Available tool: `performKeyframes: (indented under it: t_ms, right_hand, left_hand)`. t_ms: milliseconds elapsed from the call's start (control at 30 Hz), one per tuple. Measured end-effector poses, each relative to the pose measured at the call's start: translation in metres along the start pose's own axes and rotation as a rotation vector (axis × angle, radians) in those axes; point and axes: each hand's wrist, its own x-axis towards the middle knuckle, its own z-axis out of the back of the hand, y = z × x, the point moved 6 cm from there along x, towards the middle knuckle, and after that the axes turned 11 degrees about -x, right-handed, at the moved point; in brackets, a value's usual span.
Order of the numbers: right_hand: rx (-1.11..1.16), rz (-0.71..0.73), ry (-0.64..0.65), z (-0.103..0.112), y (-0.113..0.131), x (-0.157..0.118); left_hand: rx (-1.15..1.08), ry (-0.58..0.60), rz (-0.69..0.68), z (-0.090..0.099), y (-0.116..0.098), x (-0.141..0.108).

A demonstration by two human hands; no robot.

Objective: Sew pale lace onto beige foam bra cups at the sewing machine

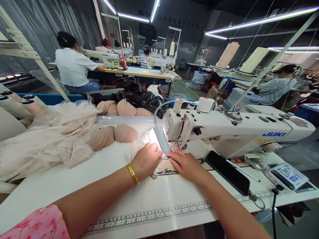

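Note:
A white sewing machine (239, 129) stands on the table, its needle end just above my hands. My left hand (147, 160) is closed on pale lace fabric (136, 148) left of the needle area. Close to it, my right hand (185, 164) rests with fingers stretched flat on the work by the presser foot. A grey lamp (162, 137) on a bent neck lights this spot and partly hides the needle. Beige oval fabric pads (126, 133) lie stacked to the left, beside a heap of pale lace (50, 142).
A black phone (228, 172), a white pen (244, 171) and a control panel (286, 176) lie to the right. A printed ruler (149, 217) runs along the table's front edge. Thread cones (37, 104) stand at the left. A black plastic bag (142, 96) lies behind; other people sit at machines beyond.

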Motion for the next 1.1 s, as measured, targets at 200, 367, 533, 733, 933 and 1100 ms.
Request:
performKeyframes:
  t_ms: [200, 367, 533, 733, 933, 1100]
  right_hand:
    - [0.005, 0.002, -0.025, 0.000, 0.001, -0.001]
    - [-0.013, -0.008, -0.014, -0.002, -0.001, 0.000]
    - [-0.023, -0.012, -0.024, -0.008, -0.005, -0.001]
    - [-0.012, 0.118, -0.130, -0.004, 0.022, -0.001]
    - [-0.028, 0.353, -0.148, 0.006, 0.105, -0.007]
    - [0.476, 0.431, 0.196, 0.010, 0.188, -0.066]
  left_hand:
    - [0.047, 0.012, 0.009, 0.000, -0.005, 0.004]
    - [0.067, 0.008, 0.035, 0.006, -0.008, 0.005]
    - [0.074, 0.078, 0.094, 0.003, -0.006, 0.006]
    - [0.075, 0.208, 0.067, 0.019, -0.010, -0.018]
    - [-0.463, 0.389, 0.049, 0.087, -0.032, -0.121]
    - [-0.823, 0.585, 0.374, 0.109, -0.031, -0.227]
